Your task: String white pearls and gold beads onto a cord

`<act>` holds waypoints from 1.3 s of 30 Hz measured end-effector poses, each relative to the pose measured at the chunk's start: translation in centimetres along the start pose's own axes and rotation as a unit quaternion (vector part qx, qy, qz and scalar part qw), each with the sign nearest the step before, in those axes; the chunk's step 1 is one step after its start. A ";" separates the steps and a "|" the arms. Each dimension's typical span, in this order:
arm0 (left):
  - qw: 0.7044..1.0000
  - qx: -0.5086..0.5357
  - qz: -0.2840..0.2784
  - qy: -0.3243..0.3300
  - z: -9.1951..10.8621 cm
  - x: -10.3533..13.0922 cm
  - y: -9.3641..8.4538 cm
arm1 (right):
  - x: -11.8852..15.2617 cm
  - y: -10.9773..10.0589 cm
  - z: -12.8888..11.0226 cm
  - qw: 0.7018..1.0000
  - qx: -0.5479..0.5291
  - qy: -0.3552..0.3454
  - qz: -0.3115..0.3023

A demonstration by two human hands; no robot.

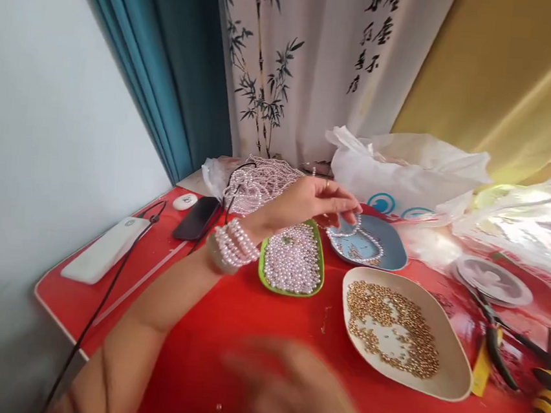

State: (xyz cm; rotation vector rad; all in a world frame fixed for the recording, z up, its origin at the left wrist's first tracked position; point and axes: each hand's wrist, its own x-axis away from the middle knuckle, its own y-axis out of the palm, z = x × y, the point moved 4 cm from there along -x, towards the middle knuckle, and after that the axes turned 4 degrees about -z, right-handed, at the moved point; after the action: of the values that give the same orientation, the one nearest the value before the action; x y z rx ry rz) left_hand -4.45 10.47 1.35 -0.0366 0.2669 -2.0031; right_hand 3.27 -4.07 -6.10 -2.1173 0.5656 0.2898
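My left hand [327,202] reaches out over the blue plate [395,247], its fingers closed on a pearl bead strand [357,226]. Part of that strand hangs below the fingertips, and a loop of similar pearls lies on the plate. Several rows of pearl bracelets [237,243] circle my left wrist. Smeared by motion, my right hand [288,383] is low over the red table [209,330], so its fingers cannot be read. Between the hands stands a green tray [260,267] full of loose pearl beads [292,260].
On the right, a cream plate [454,379] holds small gold beads [391,321]; pliers [494,338] and a clear spool [492,279] lie beyond it. Strung pearls [263,182] are heaped behind, near a white plastic bag [405,173]. A phone [198,217] and cabled power bank [106,248] lie left.
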 end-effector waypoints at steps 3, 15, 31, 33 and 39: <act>0.999 0.023 0.032 0.001 -1.2 -0.7 -1.6 | -1.8 5.7 -2.0 0.970 0.014 -0.171 -0.170; 0.998 0.042 0.041 0.012 -2.4 -0.1 -3.7 | -3.0 4.8 -2.5 0.957 -0.114 -0.110 -0.243; 0.970 -0.191 -0.151 0.000 -1.1 3.5 0.6 | 4.3 -8.8 3.1 0.901 -0.046 0.355 0.245; 0.943 -0.294 -0.153 0.015 -1.5 5.2 1.0 | 4.9 -9.4 3.9 0.876 -0.090 0.385 0.277; 0.840 -0.512 -0.118 0.137 -2.9 7.6 3.1 | 5.3 -9.2 6.1 0.837 -0.187 0.384 0.343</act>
State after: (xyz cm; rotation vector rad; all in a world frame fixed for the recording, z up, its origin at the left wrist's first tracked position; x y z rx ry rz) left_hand -5.40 2.86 -2.83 -0.4799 1.5587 -1.8689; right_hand 12.50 3.96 -5.13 -2.2820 1.8912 -0.1029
